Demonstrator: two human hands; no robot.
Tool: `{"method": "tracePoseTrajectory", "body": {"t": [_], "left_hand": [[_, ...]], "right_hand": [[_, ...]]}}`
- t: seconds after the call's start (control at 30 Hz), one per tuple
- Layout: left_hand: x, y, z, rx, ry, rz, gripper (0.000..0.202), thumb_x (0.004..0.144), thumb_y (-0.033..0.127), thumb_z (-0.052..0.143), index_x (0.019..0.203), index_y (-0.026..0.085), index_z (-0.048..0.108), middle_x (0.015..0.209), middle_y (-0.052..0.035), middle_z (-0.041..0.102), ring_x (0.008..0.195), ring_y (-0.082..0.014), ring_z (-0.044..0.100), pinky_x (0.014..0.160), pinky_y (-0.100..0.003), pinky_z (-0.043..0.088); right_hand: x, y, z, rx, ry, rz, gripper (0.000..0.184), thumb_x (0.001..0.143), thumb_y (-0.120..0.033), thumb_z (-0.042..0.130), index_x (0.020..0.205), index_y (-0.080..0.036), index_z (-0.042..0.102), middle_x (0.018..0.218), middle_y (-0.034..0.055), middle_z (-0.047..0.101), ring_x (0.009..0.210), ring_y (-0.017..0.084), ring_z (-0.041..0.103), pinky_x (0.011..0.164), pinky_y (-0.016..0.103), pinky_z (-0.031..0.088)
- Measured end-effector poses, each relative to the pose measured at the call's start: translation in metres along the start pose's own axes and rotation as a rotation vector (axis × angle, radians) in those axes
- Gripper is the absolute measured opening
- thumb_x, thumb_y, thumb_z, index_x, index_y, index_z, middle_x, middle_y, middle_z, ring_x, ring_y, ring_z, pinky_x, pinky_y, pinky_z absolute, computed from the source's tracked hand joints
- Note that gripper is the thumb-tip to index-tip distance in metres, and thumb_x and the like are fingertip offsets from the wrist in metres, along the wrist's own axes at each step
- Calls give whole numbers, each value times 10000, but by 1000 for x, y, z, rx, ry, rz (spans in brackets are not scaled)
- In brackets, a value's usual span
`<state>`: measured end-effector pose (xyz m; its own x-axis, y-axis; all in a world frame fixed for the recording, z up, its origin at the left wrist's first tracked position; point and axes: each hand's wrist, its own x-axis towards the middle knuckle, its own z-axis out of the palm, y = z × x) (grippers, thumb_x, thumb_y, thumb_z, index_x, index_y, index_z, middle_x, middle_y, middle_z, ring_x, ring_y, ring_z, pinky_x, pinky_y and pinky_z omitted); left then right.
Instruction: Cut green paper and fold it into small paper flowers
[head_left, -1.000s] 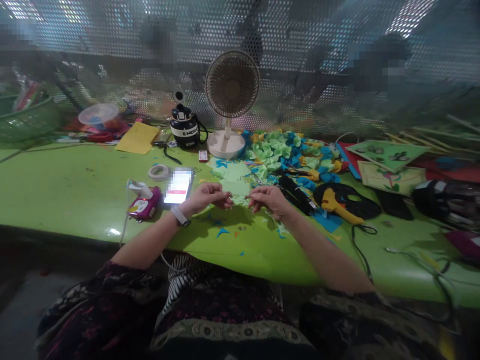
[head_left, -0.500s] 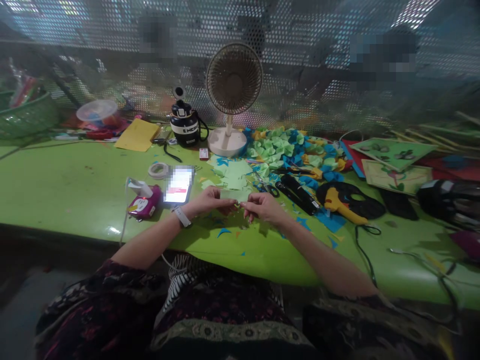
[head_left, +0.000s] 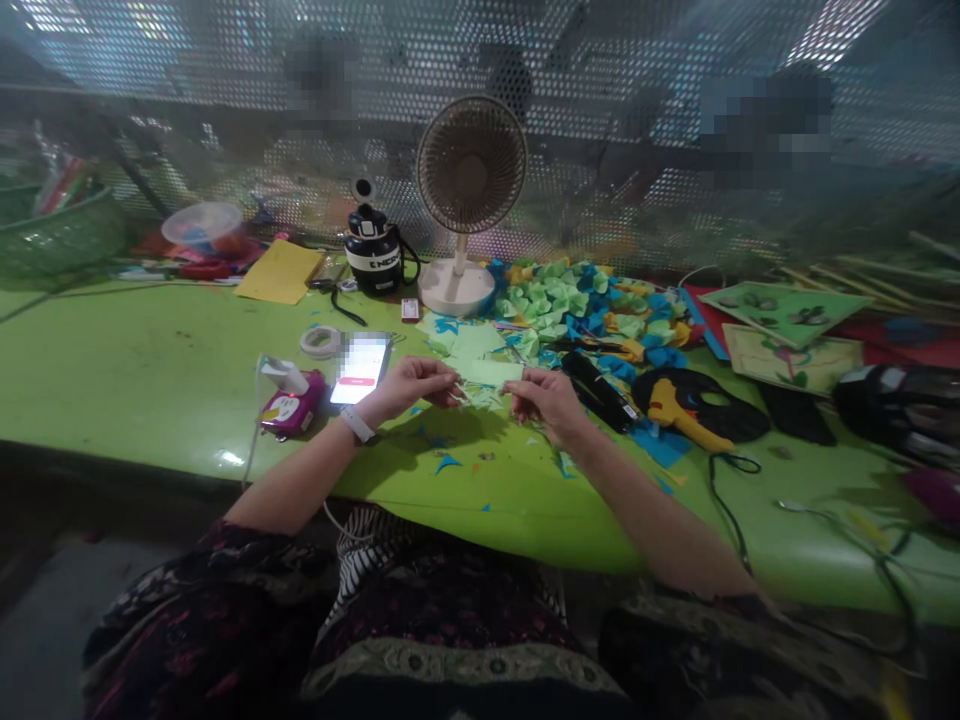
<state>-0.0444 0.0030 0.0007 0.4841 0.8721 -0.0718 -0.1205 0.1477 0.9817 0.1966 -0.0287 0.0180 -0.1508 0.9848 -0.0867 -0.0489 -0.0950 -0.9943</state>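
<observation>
A pale green piece of paper (head_left: pixel 491 373) spans the gap between my two hands over the table. My left hand (head_left: pixel 420 384) has thumb and fingers pinched at the paper's left end. At its right end my right hand (head_left: pixel 546 397) pinches the paper between thumb and forefinger. More light green paper pieces (head_left: pixel 474 341) lie just behind it. A heap of folded green, blue and yellow paper shapes (head_left: pixel 555 298) spreads behind my right hand, with a black stapler-like tool (head_left: pixel 600 392) beside that hand. Left of my left hand lies a lit phone (head_left: pixel 361 372).
Behind stand a fan (head_left: pixel 457 288) and a black bottle (head_left: pixel 373 262). On the left are a tape roll (head_left: pixel 321 341), a purple device (head_left: pixel 294 405) and yellow paper (head_left: pixel 279 270). A yellow glue gun (head_left: pixel 688 415) with a cord lies on the right. Blue scraps (head_left: pixel 448 462) litter the front.
My hands have moved apart, the left to the left and the right to the right. The green paper now stretches flat between them.
</observation>
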Motion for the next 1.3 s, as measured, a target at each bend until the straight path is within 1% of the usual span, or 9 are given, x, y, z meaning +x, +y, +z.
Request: {"method": "tracePoseTrajectory", "body": {"t": [0.1,0.17,0.33,0.5,0.67,0.8,1.03,1.2,1.3], "left_hand": [[0,-3,6,-42,40,17,440,742,478,809,951,106,701,910,-120,774,768,-177,745,710,-280,604],[-1,-6,14,-69,2,-7,481,767,526,772,989,105,705,942,-133,770,834,-193,746,754,-300,604],[0,-10,26,-117,95,-44,439,734,523,798,698,119,627,668,-30,710,631,-120,692,739,-281,600],[-1,-3,16,-128,73,-128,408,720,479,824,691,123,627,635,-39,706,584,-120,684,659,-249,589],[-4,-1,18,-65,-43,-200,427,705,510,824,673,128,639,607,-47,702,551,-114,676,601,-225,573],[-4,-4,23,-36,-62,-169,454,680,507,840,604,142,580,529,16,630,505,-79,631,639,-239,589],[-4,-5,24,18,-99,-129,436,665,446,863,638,114,581,610,-16,675,639,-139,718,680,-271,599],[-4,-11,24,-3,-118,-116,419,684,450,850,715,93,633,722,-87,744,672,-154,732,730,-308,610],[-4,-13,23,-20,-145,-106,422,694,474,836,788,94,680,769,-91,761,708,-152,741,762,-299,607]], "right_hand": [[-2,3,6,65,62,-4,333,610,-467,803,624,-178,638,565,6,680,392,75,532,372,187,363],[-7,7,15,68,17,32,339,621,-481,796,662,-173,660,601,16,700,411,80,562,392,185,378],[-17,18,26,-68,-196,99,348,698,-503,750,725,-165,670,627,39,699,495,131,635,476,231,466],[-11,16,9,-313,-20,-340,281,754,-365,716,985,-209,677,774,18,668,664,146,624,642,298,542],[-5,20,1,-626,-173,-703,215,873,-261,613,1046,-275,740,909,46,653,794,167,624,723,328,545],[-8,30,1,-774,-172,-837,237,943,-261,562,1058,-317,762,918,51,650,856,177,624,760,334,544],[-14,36,5,-843,-20,-898,183,930,-274,601,992,-321,766,1080,76,648,1015,221,621,835,385,559],[-12,31,13,-715,28,-852,138,924,-359,623,903,-267,723,1169,89,641,1139,241,601,978,447,509],[-12,28,16,-610,39,-741,201,913,-422,628,842,-242,681,1100,88,671,1072,240,628,943,434,513]]}}
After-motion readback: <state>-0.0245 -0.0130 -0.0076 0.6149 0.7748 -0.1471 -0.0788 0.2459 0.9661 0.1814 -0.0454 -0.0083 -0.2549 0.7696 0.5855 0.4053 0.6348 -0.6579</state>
